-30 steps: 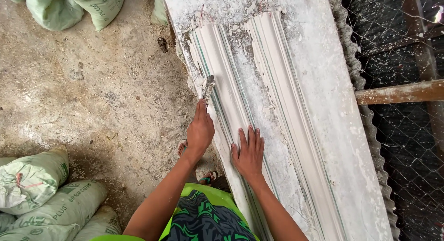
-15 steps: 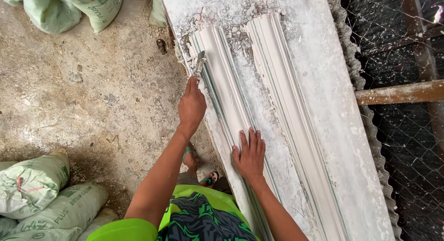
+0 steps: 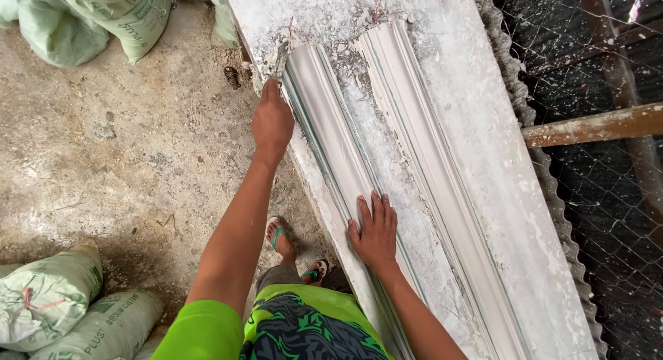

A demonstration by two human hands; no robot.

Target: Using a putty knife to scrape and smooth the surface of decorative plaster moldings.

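So there's a long white plaster moulding (image 3: pixel 324 146) lying lengthwise on a slanted desk (image 3: pixel 476 146), and the whole surface is caked in dried, crumbly white plaster, rough and flaky, with loose chips heaped near the far end. The moulding has that stepped cornice profile, smooth rounded ridges with thin greenish lines running down the grooves. A second moulding (image 3: pixel 428 166) of the same shape lies just beside it to the right, with a strip of gritty plaster crust between the two.

The left hand (image 3: pixel 272 120) is stretched out to the far end of the near moulding, at its left edge, fingers curled; it looks like it's closed on something there, but what it grips is hidden behind the hand, so I can't tell. The right hand (image 3: pixel 375 230) is open, flat, fingers spread, pressed down on the same moulding closer to the body.

Around it: bare, stained concrete floor (image 3: pixel 103 173) on the left, pale green woven sacks (image 3: pixel 110 14) at the top left and more sacks (image 3: pixel 62 305) at the bottom left. Corrugated sheeting (image 3: pixel 545 187) runs along the desk's right edge, with wire mesh (image 3: pixel 608 222) and a rusty brown beam (image 3: pixel 594 125) beyond it. Feet in flip-flops (image 3: pixel 280 235) show below.
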